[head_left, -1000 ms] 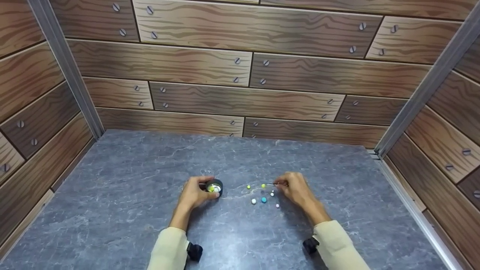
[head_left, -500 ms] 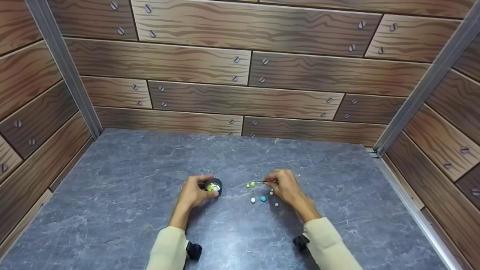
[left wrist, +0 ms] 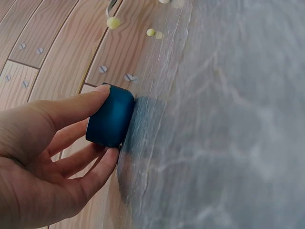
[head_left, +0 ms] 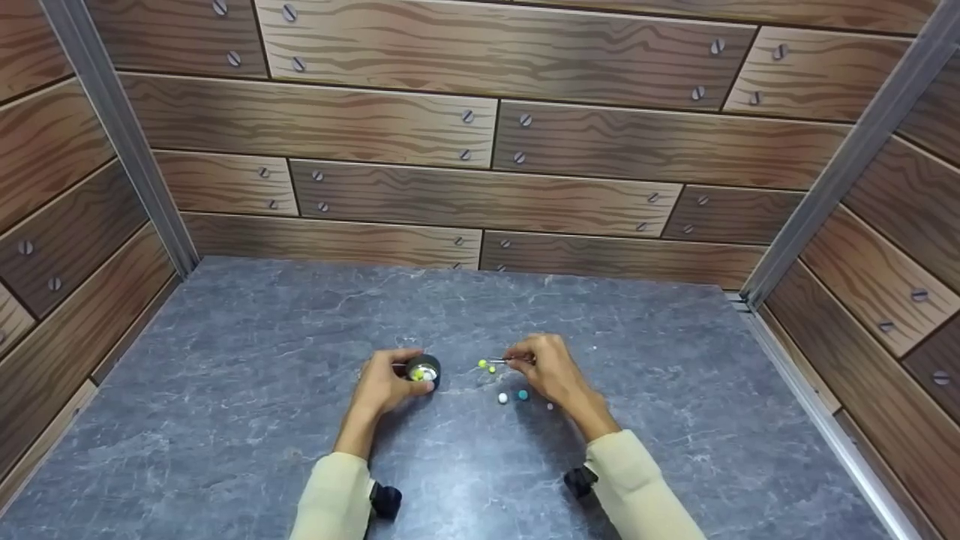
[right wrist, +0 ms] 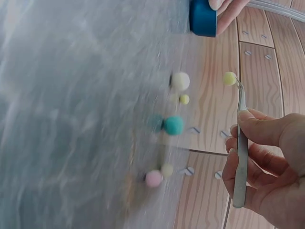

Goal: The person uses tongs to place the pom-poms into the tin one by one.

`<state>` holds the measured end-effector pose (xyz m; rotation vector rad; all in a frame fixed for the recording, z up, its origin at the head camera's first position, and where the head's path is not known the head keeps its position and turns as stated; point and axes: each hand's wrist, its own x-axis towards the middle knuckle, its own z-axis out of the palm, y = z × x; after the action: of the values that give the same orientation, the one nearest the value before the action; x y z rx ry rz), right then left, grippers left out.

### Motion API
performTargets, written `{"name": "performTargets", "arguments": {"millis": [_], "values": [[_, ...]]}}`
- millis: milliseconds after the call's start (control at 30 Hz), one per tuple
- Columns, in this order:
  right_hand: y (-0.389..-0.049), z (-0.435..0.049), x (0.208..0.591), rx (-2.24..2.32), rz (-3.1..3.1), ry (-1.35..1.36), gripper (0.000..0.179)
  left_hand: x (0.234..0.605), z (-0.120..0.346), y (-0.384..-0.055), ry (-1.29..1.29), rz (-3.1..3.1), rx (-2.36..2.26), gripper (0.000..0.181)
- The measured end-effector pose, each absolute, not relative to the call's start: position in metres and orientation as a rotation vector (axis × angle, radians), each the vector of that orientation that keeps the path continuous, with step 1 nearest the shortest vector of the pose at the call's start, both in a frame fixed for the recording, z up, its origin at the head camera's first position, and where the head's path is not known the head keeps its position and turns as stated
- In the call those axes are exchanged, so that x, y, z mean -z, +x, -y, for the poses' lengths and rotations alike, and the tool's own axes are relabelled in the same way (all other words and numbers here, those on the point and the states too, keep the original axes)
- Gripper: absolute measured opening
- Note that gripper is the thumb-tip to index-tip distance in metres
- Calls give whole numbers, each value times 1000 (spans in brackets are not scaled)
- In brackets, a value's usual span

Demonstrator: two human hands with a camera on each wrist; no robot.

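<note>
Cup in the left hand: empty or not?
Not empty: in the head view at least one yellow ball shows inside the cup, which the left hand grips. How full, cannot tell.

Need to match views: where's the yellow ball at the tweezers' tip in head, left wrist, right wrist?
Head: yellow ball is near the horizontal middle, below center, just up-left of the smaller yellow ball.
Left wrist: near the top edge, left of center.
Right wrist: upper half, right of center, at the tip of the tweezers.
Shared landmark: the blue cup held by the left hand, in all three.
</note>
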<state>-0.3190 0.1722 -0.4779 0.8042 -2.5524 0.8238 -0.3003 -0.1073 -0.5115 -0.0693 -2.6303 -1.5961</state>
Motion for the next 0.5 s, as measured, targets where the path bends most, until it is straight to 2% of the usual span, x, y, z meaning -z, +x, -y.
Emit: {"name": "performTargets", "arguments": {"millis": [500], "values": [[-322,-137,476,-838,2535,893,11,512,107,-300,-110,2600,1621,56]]}}
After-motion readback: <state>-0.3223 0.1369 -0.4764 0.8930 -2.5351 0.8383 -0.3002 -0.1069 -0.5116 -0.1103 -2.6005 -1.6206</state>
